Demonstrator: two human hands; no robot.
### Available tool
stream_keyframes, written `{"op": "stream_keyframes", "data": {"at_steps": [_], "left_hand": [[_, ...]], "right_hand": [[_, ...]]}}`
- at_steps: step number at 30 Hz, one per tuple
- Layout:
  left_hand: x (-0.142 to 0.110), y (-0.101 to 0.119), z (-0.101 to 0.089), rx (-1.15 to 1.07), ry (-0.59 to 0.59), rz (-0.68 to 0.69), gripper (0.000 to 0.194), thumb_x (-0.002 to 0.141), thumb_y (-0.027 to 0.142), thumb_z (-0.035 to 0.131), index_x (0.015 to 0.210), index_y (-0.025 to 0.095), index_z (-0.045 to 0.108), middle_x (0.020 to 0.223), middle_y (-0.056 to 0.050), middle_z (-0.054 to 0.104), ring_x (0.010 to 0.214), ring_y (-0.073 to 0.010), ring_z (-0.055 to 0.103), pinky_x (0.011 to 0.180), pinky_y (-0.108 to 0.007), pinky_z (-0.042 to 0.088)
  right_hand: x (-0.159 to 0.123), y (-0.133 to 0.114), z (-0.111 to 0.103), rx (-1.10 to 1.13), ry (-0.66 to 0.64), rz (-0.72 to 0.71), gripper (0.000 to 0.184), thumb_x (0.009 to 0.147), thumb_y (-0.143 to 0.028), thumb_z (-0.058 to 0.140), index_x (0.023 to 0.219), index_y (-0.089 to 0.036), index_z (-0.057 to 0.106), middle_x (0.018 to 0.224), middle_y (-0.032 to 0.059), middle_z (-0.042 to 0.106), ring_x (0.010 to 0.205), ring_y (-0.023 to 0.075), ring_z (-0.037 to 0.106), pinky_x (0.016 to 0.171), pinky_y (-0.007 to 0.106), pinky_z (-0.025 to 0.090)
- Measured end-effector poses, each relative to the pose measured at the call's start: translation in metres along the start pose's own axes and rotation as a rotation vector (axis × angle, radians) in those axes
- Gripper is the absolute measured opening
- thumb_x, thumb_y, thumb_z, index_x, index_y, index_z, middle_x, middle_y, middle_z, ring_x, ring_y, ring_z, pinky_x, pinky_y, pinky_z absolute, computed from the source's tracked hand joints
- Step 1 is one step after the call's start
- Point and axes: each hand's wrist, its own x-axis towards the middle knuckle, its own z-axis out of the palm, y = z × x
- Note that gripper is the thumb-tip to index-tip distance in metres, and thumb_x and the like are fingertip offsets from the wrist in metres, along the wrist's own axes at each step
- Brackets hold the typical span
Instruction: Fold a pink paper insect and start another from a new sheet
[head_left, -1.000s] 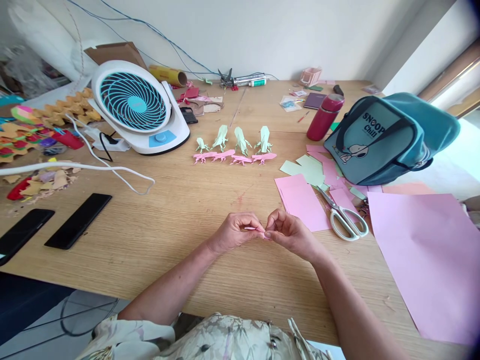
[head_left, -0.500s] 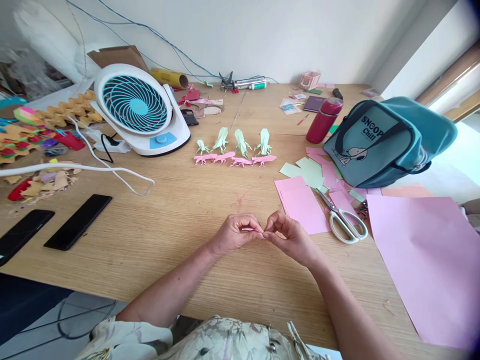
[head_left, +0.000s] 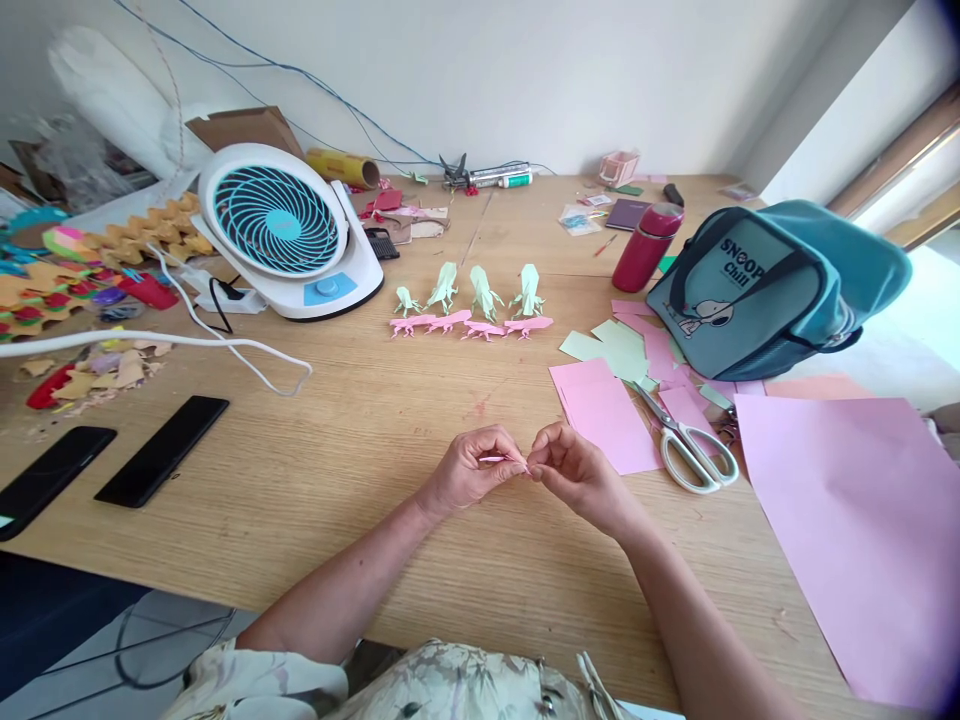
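Low over the table, my left hand [head_left: 476,465] pinches a small folded piece of pink paper [head_left: 493,459], most of it covered by the fingers. My right hand [head_left: 574,475] meets it fingertip to fingertip, thumb and forefinger closed on the paper's right end. Beyond the hands stand several pink origami insects [head_left: 484,328] in a row, with several pale green origami insects [head_left: 486,290] behind them. To the right of my right hand lies a stack of pink paper sheets [head_left: 604,415], and white-handled scissors [head_left: 694,450] rest beside it.
A teal bag [head_left: 757,290] and a red flask [head_left: 649,247] stand at the right, behind a large pink sheet [head_left: 847,520]. Green paper pieces [head_left: 619,345] lie near them. On the left are a fan [head_left: 281,225], a white cable [head_left: 285,370] and two phones [head_left: 161,452].
The view has tilted up slightly, so things on the table sit a little lower. Both hands keep their pinch on the pink paper, with only slight finger movement.
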Motion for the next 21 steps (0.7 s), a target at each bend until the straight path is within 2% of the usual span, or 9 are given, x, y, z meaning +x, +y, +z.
{"op": "stream_keyframes", "data": {"at_steps": [7, 13, 16, 21], "left_hand": [[-0.001, 0.001, 0.002, -0.005, -0.003, 0.004, 0.015, 0.086, 0.026, 0.068, 0.08, 0.013, 0.065, 0.08, -0.003, 0.061, 0.074, -0.011, 0.059, 0.069, -0.021, 0.047], [0.001, 0.0, 0.002, 0.054, 0.017, -0.046, 0.018, 0.083, 0.03, 0.071, 0.081, 0.012, 0.069, 0.08, -0.004, 0.062, 0.075, -0.0127, 0.059, 0.069, -0.023, 0.048], [0.001, -0.003, 0.001, 0.054, 0.04, -0.018, 0.019, 0.08, 0.031, 0.075, 0.081, 0.013, 0.071, 0.08, -0.006, 0.064, 0.076, -0.0143, 0.061, 0.07, -0.024, 0.049], [0.0, -0.005, 0.001, 0.047, 0.052, -0.014, 0.02, 0.079, 0.033, 0.076, 0.079, 0.013, 0.072, 0.081, -0.007, 0.065, 0.077, -0.0146, 0.062, 0.069, -0.024, 0.05]], "right_hand": [[0.001, -0.002, 0.001, 0.051, 0.019, 0.035, 0.024, 0.086, -0.037, 0.069, 0.097, -0.025, 0.051, 0.082, 0.0001, 0.06, 0.075, 0.0148, 0.058, 0.065, 0.028, 0.045], [-0.001, -0.005, 0.002, -0.225, 0.091, -0.038, 0.015, 0.089, -0.029, 0.063, 0.097, -0.024, 0.051, 0.083, 0.0006, 0.061, 0.078, 0.0161, 0.06, 0.074, 0.032, 0.048], [-0.002, -0.011, 0.003, -0.36, 0.123, -0.092, 0.01, 0.089, -0.024, 0.06, 0.094, -0.025, 0.051, 0.083, 0.0007, 0.061, 0.076, 0.0165, 0.06, 0.071, 0.032, 0.048], [-0.003, -0.017, 0.006, -0.448, 0.137, -0.149, 0.008, 0.09, -0.025, 0.057, 0.094, -0.025, 0.05, 0.08, 0.001, 0.061, 0.073, 0.0169, 0.061, 0.067, 0.031, 0.048]]}}
